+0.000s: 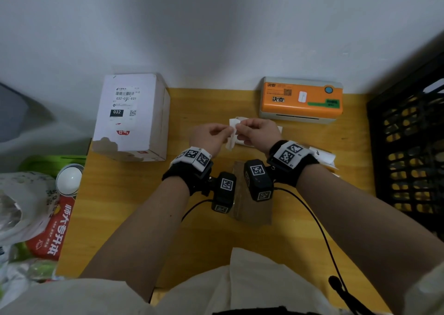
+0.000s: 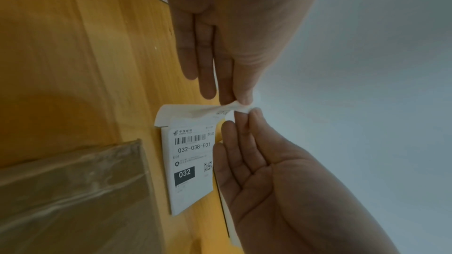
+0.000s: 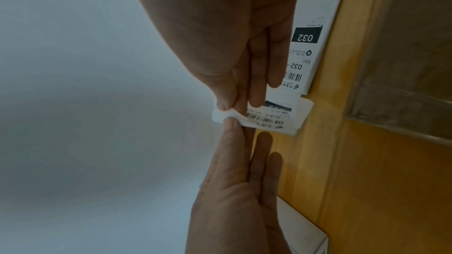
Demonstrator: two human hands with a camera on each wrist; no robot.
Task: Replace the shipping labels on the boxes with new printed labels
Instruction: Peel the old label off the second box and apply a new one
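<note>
Both hands meet above the middle of the table, each pinching the same curled corner of a white printed label (image 1: 232,135) on its backing sheet. My left hand (image 1: 225,132) pinches it between thumb and fingertip (image 2: 238,101), and my right hand (image 1: 240,127) pinches it from the other side (image 3: 227,107). The held label (image 3: 265,120) shows a barcode and "032". Under it, more printed labels (image 2: 190,161) lie on the table. A white box (image 1: 129,115) at the back left carries a shipping label (image 1: 125,103).
An orange label printer (image 1: 302,98) stands at the back right by the wall. A flat brown taped parcel (image 1: 252,209) lies under my wrists. Loose white sheets (image 1: 322,157) lie right of my right wrist. A black crate (image 1: 408,146) borders the table's right side; bags and a bowl (image 1: 69,178) crowd the left.
</note>
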